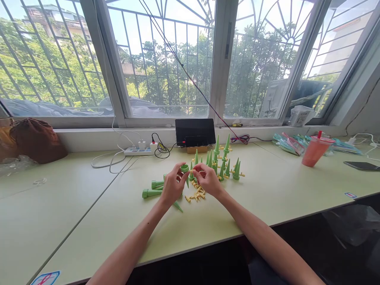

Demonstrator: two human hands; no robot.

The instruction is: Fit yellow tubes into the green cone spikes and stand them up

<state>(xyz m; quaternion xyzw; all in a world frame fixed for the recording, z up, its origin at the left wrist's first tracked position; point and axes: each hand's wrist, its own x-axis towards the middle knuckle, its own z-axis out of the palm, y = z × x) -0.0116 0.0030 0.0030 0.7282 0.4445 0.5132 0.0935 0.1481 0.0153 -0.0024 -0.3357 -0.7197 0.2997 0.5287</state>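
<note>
A pale green table [89, 206] stands under barred windows [166, 59].

Landmark: standing green cones [223, 164].

Directly left of them, the left hand [173, 187], closed round a green spike [185, 171], and the right hand [209, 180] block passage. Loose yellow fittings [196, 194] and lying spikes [152, 189] litter the table [267, 198] beneath and further left.

Behind the cones stand a dark screen [195, 132] and a power strip [139, 150], with white cables [111, 161] trailing left. Far left sits a brown bag [37, 140].

Right of the cones the tabletop is open up to the pink cup [315, 152], with a phone [362, 166] beyond. In front of the cones, only the forearms obstruct.
</note>
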